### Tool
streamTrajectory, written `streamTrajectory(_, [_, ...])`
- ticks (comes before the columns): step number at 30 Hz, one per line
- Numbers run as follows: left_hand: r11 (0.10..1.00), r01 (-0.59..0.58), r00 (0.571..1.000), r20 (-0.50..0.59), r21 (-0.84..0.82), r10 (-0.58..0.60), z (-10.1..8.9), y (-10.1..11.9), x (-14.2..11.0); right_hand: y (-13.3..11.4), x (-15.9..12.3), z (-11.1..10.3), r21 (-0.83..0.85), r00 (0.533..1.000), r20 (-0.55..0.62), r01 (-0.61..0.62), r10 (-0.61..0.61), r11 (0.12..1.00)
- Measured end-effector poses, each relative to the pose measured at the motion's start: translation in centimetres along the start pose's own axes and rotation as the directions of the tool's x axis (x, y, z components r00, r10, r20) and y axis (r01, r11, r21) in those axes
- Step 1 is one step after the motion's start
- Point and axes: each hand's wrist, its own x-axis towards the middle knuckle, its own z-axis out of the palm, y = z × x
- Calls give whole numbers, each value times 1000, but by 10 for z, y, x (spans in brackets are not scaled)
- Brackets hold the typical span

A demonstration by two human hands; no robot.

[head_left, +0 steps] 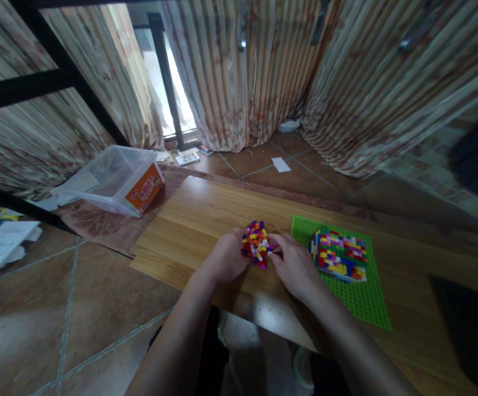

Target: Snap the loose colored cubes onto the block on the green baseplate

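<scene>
A small heap of mixed-colour toy building bricks [257,243] lies between my two hands over the wooden tabletop. Against its left side is my left hand [231,256], back of the hand up. The bricks hide its fingertips, so I cannot tell whether it grips any. On the other side, my right hand [291,263] reaches in with thumb and fingers drawn together at the heap's edge; whatever is between the fingertips is too small to make out. Just right of that hand, a green studded baseplate [358,302] carries a blocky, multicoloured brick build [340,253].
The wooden table [189,220] runs from left to right. A clear plastic bin [119,184] with an orange label stands past its left end. A dark flat object [465,330] lies at the right. Striped curtains [272,82] hang behind, and a white paper [280,164] lies on the tiled floor.
</scene>
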Motion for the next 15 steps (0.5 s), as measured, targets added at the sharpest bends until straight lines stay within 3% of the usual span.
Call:
streamTrajectory(6, [999, -1, 999, 48, 47, -1, -10, -4, 0, -2, 0, -3, -16, 1000, 9, -24, 24, 1000])
streamTrajectory(15, [993, 6, 1000, -12, 122, -5, -8, -14, 4, -2, -2, -2, -39, 1000, -30, -6, 5, 999])
